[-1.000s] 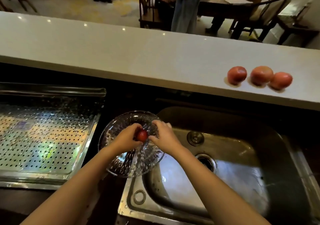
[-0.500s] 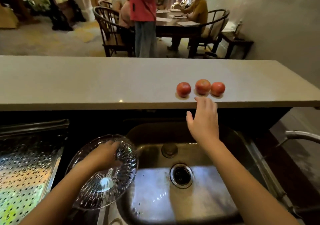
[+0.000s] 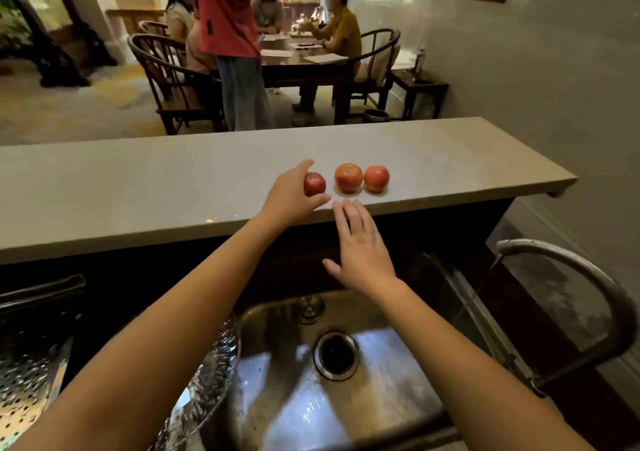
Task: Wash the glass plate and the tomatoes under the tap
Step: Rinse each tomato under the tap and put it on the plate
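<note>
A person at a kitchen sink reaches across to a pale stone desk (image 3: pixel 138 187) running from nine o'clock to three o'clock through the middle of the head view. The left hand (image 3: pixel 292 197) lies on the desk just past centre, its grip closed round a small dark-red tomato (image 3: pixel 316 184), thumb over the top and fingers curled beneath. Whether that tomato sits on the desk or is just lifted cannot be told.

At three o'clock from it, near but apart, stands a larger orange-red tomato (image 3: pixel 348 177), and just beside that, again at three o'clock, a second orange-red tomato (image 3: pixel 376 179); both rest on the desk near its front edge.

The right hand (image 3: pixel 360 248) hovers at six o'clock from the middle tomato, below the desk's front edge, its grip wide, fingers straight and spread, holding nothing.

A ribbed clear glass plate (image 3: pixel 214 364) sits at about seven o'clock in the view, on the left rim of the stainless-steel sink (image 3: pixel 398 409), largely hidden under the left forearm. The sink's round drain (image 3: pixel 336 355) lies at six o'clock from the right hand. A curved grey metal tap (image 3: pixel 519 246) arches in from four o'clock, its spout over the sink's right side. A perforated metal draining tray (image 3: pixel 24 391) fills the eight o'clock corner.

Beyond the desk, at twelve o'clock, a person in a red top (image 3: pixel 225 10) stands by a dark wooden table (image 3: pixel 298 67), where a seated person in a mustard top (image 3: pixel 343 31) and others sit.
</note>
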Tool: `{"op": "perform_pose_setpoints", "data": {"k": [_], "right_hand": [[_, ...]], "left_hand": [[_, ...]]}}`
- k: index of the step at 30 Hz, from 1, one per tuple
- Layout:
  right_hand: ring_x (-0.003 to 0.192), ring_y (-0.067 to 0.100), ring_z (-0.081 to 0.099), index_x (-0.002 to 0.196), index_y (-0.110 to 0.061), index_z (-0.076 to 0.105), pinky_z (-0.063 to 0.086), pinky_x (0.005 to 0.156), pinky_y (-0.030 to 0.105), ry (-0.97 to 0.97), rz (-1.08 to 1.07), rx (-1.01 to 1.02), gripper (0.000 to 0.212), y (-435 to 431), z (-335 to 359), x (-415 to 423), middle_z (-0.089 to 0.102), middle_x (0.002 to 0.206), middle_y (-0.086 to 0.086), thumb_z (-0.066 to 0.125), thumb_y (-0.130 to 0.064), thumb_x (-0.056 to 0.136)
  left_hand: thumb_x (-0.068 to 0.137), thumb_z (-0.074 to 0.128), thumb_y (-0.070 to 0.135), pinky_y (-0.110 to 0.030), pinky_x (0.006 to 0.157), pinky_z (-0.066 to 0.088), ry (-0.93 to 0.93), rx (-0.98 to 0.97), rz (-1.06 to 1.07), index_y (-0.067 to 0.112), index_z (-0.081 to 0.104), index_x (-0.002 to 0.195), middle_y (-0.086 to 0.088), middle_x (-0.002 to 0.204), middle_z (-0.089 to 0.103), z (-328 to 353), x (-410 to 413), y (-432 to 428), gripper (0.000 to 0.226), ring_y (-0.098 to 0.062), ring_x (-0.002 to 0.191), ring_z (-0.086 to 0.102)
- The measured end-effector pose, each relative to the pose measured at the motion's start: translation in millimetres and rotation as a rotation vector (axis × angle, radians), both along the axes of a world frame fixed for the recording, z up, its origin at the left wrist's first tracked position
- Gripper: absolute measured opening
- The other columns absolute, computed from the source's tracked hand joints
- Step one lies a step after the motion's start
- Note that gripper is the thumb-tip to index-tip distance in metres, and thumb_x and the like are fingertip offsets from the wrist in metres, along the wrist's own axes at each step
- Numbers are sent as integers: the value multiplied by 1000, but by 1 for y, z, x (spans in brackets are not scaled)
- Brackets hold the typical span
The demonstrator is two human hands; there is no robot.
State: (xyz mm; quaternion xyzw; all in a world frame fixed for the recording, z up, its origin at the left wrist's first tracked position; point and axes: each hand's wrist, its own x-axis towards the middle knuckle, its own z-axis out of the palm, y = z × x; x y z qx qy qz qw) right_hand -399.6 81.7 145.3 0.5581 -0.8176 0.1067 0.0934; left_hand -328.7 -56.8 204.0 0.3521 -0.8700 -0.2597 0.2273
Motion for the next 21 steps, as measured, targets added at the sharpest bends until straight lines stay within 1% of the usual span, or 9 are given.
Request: {"op": "perform_pose_setpoints", "data": {"k": [3,7,10,12,13,15,17,19,21], "right_hand": [[146,22,-5,149,-15,-1,7,117,36,-89,52,-42,90,3,1,-4,1,158,6,56,-43,86],[135,17,32,141,-11,35,29,113,33,-630,98,-394,47,19,9,-12,39,144,5,45,-23,96],[100,10,58,128,-17,49,48,85,24,-1115,-28,-607,32,41,6,-21,57,117,1,32,-21,100],[73,5,62,116,-22,54,50,63,20,-1333,-110,-636,29,59,-1,-32,62,102,3,30,-28,101],[66,4,64,111,-23,57,52,61,23,-1423,-158,-654,32,69,-5,-38,65,98,5,29,-34,101],[74,17,69,100,-22,62,52,76,37,-1626,-298,-751,37,87,-12,-50,67,102,14,29,-41,99],[105,46,59,92,-18,61,43,95,48,-1752,-450,-841,37,103,-22,-66,57,121,31,31,-39,99],[121,51,45,105,-9,59,37,104,51,-1852,-551,-907,38,116,-28,-78,49,130,34,33,-36,100],[121,43,50,128,-2,49,42,98,47,-1929,-593,-995,44,134,-37,-93,49,133,30,35,-34,100]], "left_hand": [[78,71,27,-29,95,40,60,-15,23,15,51,126,-7,128,57,-2,2,3,54,-22,114,54],[77,73,28,-12,78,37,191,17,-44,19,54,118,5,114,56,-2,12,35,46,-9,98,50],[75,74,27,-9,75,38,229,64,-194,21,54,117,9,109,54,-8,9,75,47,-6,98,51],[72,76,24,-14,84,42,212,105,-284,20,57,117,5,112,59,-17,-6,100,49,-7,101,54],[71,77,22,-17,88,42,193,134,-320,19,58,117,3,114,61,-22,-17,113,50,-9,103,55],[71,77,19,-19,93,40,143,184,-381,19,59,119,0,118,62,-35,-40,137,51,-12,108,55],[72,76,17,-20,94,40,103,237,-423,19,59,120,-2,120,62,-50,-66,159,51,-14,111,55],[73,76,16,-26,97,42,91,298,-438,21,58,121,-2,122,61,-64,-84,174,51,-17,113,55],[74,75,16,-27,96,43,83,350,-456,22,57,122,-3,123,60,-76,-102,189,52,-17,114,55]]}}
